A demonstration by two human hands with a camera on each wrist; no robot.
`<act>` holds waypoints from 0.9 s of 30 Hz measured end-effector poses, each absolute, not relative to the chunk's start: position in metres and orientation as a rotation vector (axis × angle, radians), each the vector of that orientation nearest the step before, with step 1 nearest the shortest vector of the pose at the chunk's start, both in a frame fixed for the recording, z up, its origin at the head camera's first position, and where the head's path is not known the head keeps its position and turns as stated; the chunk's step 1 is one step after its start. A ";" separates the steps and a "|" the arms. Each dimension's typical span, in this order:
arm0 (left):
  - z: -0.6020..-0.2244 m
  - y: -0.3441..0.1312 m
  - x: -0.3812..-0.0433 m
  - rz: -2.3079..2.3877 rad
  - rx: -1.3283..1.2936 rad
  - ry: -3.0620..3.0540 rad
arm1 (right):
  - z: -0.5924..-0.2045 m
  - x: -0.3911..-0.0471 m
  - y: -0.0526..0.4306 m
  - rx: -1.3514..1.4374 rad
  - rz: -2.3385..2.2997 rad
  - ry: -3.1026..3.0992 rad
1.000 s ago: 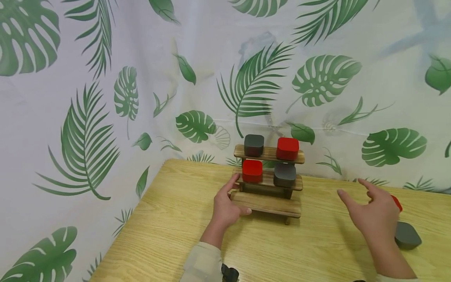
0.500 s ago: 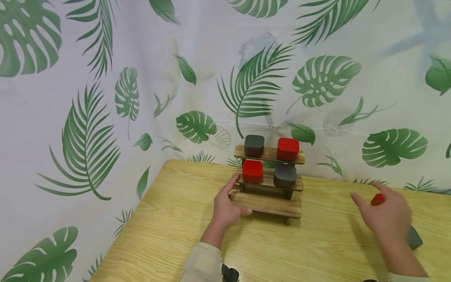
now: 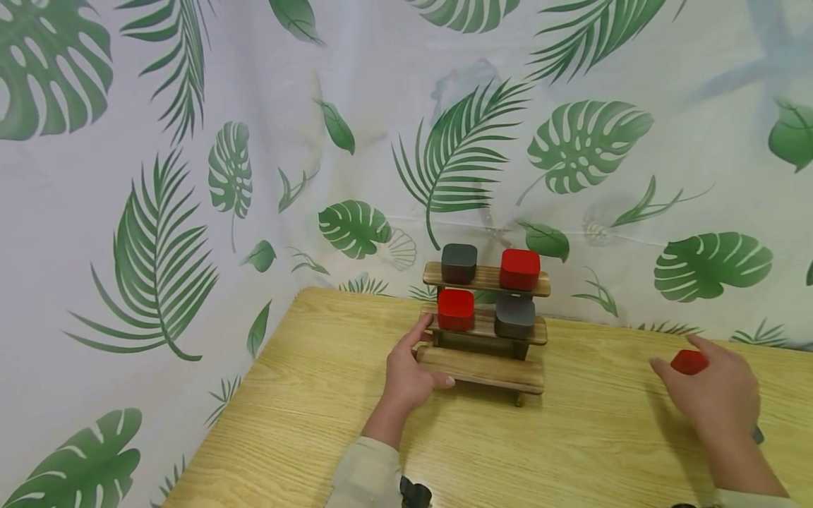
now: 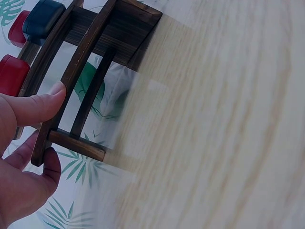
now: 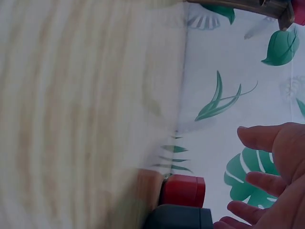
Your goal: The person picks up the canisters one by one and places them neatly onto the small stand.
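Observation:
A small three-tier wooden display stand point(image 3: 485, 368) stands against the back wall in the head view. My left hand point(image 3: 409, 379) grips the left end of its lowest tier, thumb above and fingers below in the left wrist view. The top tier bears a dark grey box point(image 3: 459, 264) and a red box point(image 3: 520, 269); another red box point(image 3: 456, 310) and dark grey box point(image 3: 515, 316) sit one tier down. To the right, my right hand point(image 3: 720, 395), thumb and fingers spread, is over a loose red box point(image 5: 183, 190) and a dark grey box point(image 5: 177, 217), partly hiding them in the head view.
The light wood table point(image 3: 305, 395) ends at its left edge and at the back. Behind it hangs a white cloth point(image 3: 286, 106) printed with green leaves. Bare wood lies between the stand and the right hand.
My right hand has moved right, over the loose boxes, and now covers most of the dark grey one. The left hand and the stand stay put.

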State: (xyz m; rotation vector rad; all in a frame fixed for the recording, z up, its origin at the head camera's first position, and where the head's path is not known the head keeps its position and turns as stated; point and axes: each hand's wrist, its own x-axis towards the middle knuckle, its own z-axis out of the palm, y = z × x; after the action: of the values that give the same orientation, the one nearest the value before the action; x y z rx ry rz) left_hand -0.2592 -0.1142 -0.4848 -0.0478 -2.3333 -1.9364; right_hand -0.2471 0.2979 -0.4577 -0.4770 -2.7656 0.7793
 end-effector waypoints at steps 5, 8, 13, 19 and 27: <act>-0.485 -0.115 -0.259 -1.946 -0.058 -2.327 | -0.460 -0.250 0.305 -0.482 0.756 -2.804; -0.485 -0.115 -0.259 -1.945 -0.068 -2.326 | -0.460 -0.251 0.308 -0.509 0.747 -2.830; -0.484 -0.115 -0.259 -1.951 -0.068 -2.327 | -0.460 -0.253 0.310 -0.533 0.739 -2.858; -0.486 -0.115 -0.259 -1.954 -0.073 -2.321 | -0.461 -0.254 0.311 -0.562 0.741 -2.893; -0.486 -0.116 -0.260 -1.951 -0.082 -2.321 | -0.465 -0.259 0.315 -0.545 0.732 -2.892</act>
State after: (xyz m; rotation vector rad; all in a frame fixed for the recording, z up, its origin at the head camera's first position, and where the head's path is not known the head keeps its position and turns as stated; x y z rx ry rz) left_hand -0.2597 -0.1160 -0.4855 -0.0822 -2.3212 -1.9515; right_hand -0.2587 0.3151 -0.4647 -0.5445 -2.8921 0.7320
